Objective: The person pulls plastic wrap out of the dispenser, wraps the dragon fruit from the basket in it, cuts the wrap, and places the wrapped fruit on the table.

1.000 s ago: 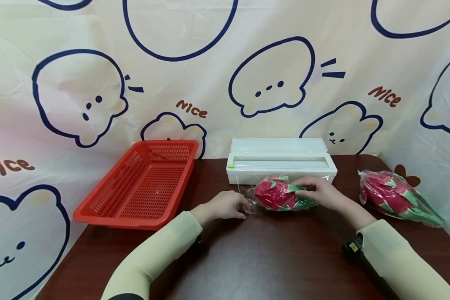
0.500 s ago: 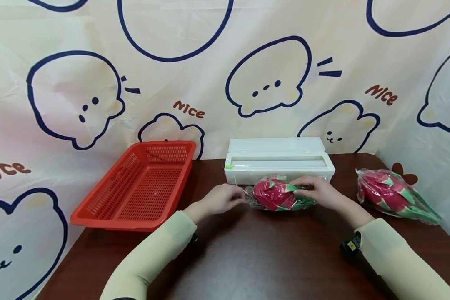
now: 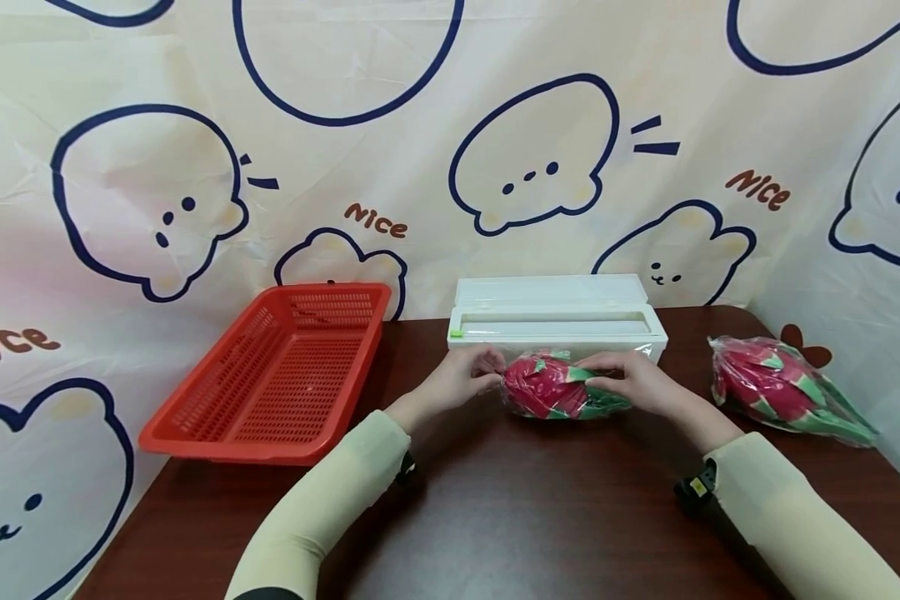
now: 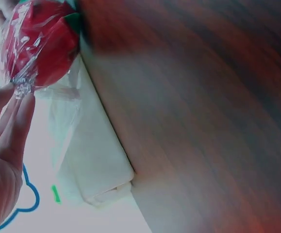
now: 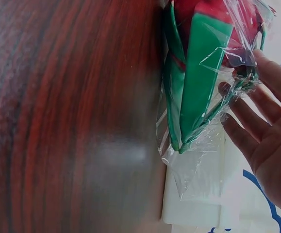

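Note:
In the head view, a pink dragon fruit (image 3: 543,389) with green scales lies on its side in clear plastic wrap. My left hand (image 3: 461,377) pinches a twist of the wrap at the fruit's left end; the left wrist view shows this gathered plastic wrap (image 4: 24,88) between thumb and fingertips. At the other end my right hand (image 3: 633,382) holds the green-tipped part, thumb on one side and fingers on the other. Loose film hangs past the long green tips (image 5: 206,73) in the right wrist view. Right behind the fruit stands a white cling wrap box (image 3: 558,321), its lid raised.
A red plastic basket (image 3: 270,446) stands at the left of the brown table (image 3: 525,517). On the right lies a second wrapped dragon fruit (image 3: 776,383). A patterned cloth (image 3: 390,167) hangs close behind everything.
My left hand has moved up and right to the fruit's left end, and the film that spread loosely there is now gathered. The right hand keeps its hold.

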`<state>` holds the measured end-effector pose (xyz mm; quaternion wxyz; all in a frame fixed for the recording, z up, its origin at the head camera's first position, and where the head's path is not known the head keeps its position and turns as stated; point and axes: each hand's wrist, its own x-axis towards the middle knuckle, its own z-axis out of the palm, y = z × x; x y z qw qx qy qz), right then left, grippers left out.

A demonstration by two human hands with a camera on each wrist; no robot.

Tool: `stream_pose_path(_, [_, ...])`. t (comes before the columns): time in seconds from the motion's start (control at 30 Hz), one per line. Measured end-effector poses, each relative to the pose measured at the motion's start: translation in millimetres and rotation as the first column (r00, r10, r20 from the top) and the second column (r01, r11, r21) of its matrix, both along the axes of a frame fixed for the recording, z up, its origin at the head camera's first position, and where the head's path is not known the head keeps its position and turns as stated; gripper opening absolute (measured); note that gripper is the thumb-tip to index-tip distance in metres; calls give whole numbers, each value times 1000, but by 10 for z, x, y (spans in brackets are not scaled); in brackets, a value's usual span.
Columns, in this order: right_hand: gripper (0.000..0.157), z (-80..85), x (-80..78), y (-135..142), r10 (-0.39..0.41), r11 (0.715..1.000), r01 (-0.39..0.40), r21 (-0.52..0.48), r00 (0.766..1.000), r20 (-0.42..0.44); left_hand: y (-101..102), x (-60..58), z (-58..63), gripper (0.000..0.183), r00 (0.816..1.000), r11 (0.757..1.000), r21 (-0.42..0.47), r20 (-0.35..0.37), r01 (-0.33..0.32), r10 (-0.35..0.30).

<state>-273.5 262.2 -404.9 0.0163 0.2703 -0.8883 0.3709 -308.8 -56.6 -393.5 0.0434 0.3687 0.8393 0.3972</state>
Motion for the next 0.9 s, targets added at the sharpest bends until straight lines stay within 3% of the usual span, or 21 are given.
stream_pose_path(0.13, [28,5,2,7,-14,1000,14,16,1000,21,6,-25,-21,24,990,999,42,135,-34,28])
stream_pose_path(0.23, [29,14,1,20,-17,999,16,44,1000,24,15,-16,-43,19,982,998,57,187,-41,29])
stream_pose_path(0.47, [30,11,-31,65,-2,1000,1,21,999,43,68,81,-49,13,984,994,85,170,-69,54])
stream_pose_path(0.73, [34,-22,-48,106,17,1000,-15,-22,994,108,79,118,-136,9,961,988,132,274,-81,42])
stream_pose_path(0.9, [38,-15,-11,111,36,997,-26,-66,988,152,40,142,-124,13,956,993,89,290,-72,44])
